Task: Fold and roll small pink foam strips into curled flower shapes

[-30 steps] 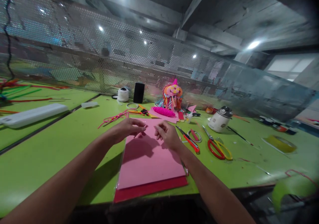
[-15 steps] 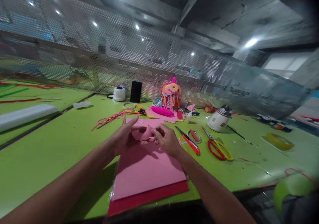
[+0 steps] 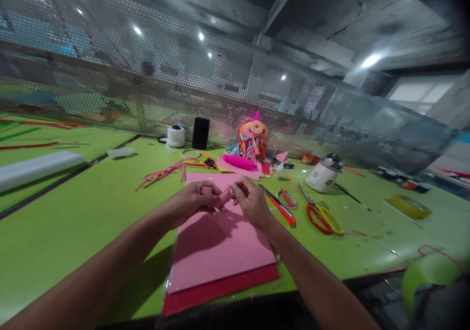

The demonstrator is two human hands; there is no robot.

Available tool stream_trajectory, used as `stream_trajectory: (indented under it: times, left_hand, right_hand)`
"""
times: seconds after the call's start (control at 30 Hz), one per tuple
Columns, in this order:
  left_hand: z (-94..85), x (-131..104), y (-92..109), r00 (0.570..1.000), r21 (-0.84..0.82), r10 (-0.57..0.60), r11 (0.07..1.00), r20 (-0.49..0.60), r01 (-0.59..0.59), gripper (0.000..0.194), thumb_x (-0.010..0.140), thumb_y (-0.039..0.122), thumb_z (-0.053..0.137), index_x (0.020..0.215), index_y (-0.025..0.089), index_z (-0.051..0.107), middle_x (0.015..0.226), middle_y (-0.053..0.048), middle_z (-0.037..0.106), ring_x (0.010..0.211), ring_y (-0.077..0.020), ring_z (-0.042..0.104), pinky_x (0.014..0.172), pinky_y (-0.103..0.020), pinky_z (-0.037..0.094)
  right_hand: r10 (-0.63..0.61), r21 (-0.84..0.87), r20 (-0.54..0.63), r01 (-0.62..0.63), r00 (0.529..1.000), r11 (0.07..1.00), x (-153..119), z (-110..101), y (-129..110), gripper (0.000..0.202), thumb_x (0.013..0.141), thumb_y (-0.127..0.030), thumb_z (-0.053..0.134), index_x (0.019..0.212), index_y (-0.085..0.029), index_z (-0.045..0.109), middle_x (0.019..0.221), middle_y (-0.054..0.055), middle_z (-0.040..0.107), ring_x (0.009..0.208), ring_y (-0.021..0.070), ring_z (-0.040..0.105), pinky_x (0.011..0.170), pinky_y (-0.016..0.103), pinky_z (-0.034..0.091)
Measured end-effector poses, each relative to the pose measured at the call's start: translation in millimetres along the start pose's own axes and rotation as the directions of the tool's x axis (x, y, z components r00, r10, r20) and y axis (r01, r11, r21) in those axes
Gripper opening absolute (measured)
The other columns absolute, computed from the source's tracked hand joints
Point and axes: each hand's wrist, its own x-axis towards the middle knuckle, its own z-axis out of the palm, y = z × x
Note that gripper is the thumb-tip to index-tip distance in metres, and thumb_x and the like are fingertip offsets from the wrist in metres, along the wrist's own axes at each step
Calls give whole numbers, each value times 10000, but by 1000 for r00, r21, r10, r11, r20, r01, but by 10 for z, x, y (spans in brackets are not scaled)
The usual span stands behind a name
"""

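A small curled piece of pink paper [image 3: 224, 197] is held between my two hands, above a stack of pink sheets. My left hand [image 3: 193, 201] is closed on the piece's left part, thumb on top. At its right end, my right hand [image 3: 250, 201] pinches the edge between thumb and fingertips. Beneath lies the pink sheet [image 3: 220, 256], with a dark red sheet [image 3: 223, 289] showing under its front edge. Part of the held piece is hidden behind my fingers.
Right of the sheets lie a red utility knife [image 3: 281, 210], a tape roll [image 3: 287, 199] and red-and-yellow scissors [image 3: 319, 215]. A white pot [image 3: 322, 174] stands beyond. At the back are a tasselled paper lantern [image 3: 252, 136], a black phone-like slab [image 3: 200, 133] and pink cords [image 3: 165, 172].
My left hand has turned from an opened-out thumb to a closed grip. The pink piece, spread wider before, now looks narrower and more curled. My right hand has moved slightly right.
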Motion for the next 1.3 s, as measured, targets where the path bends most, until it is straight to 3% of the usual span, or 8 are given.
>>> stream_trajectory:
  times: [0.27,0.47,0.67,0.8,0.93,1.07,1.17,1.3]
  left_hand:
    - [30,15,53,984,127,107,988,-141,-89,265,663,302,733,847,116,697,799,-103,689,709,-186,631,518,-228,435]
    - [11,130,-145,894,393,373,882,-247,-259,291,736,255,634,1007,166,691,945,-95,677,691,-181,631,553,-286,508]
    - [124,33,-133,860,595,503,718,-85,-361,499,615,16,561,1042,237,692,1208,-79,591,1128,-251,514,970,-375,397]
    - [191,-62,4,932,281,350,908,-99,-311,464,664,110,581,1112,209,650,1256,-90,559,1173,-270,478,950,-370,403]
    - [165,-40,25,961,26,123,992,-246,-120,445,743,287,631,1171,174,586,1077,-101,633,898,-216,599,759,-348,490]
    - [106,24,-48,996,-24,-44,999,-78,42,347,715,310,695,989,110,620,752,-61,644,634,-166,608,605,-328,520]
    - [95,43,-79,999,-82,-51,995,7,51,219,728,278,694,819,106,593,657,-36,617,624,-180,637,603,-325,534]
    - [119,23,-49,999,-254,26,967,-31,-34,186,746,181,681,857,122,544,764,-72,669,779,-217,677,739,-346,539]
  right_hand:
    - [8,30,-48,-6,999,1000,-27,20,-40,185,869,-353,482,829,-180,536,654,-7,559,522,87,530,518,206,448]
    - [164,315,14,-160,986,935,22,20,-32,223,838,-398,526,852,-177,503,639,-13,586,456,79,541,427,182,412]
    - [218,412,77,-230,973,882,44,26,8,247,783,-393,598,825,-156,540,673,18,627,507,105,597,445,196,438]
    - [175,329,11,-169,985,929,63,-31,15,235,784,-373,604,778,-139,586,626,21,615,536,107,581,494,213,460]
    - [112,192,9,-112,994,975,62,-77,-20,221,806,-360,585,778,-141,608,608,18,607,534,103,558,516,217,455]
    - [38,105,85,-47,996,993,35,-98,-85,205,825,-355,566,799,-156,608,637,12,603,574,112,570,552,225,461]
    - [0,92,96,-9,995,996,23,-124,-146,181,836,-337,555,824,-163,607,677,12,599,601,113,568,565,227,460]
    - [-32,127,-83,43,996,991,27,-175,-230,158,841,-318,556,855,-173,616,771,25,598,648,106,544,596,229,460]
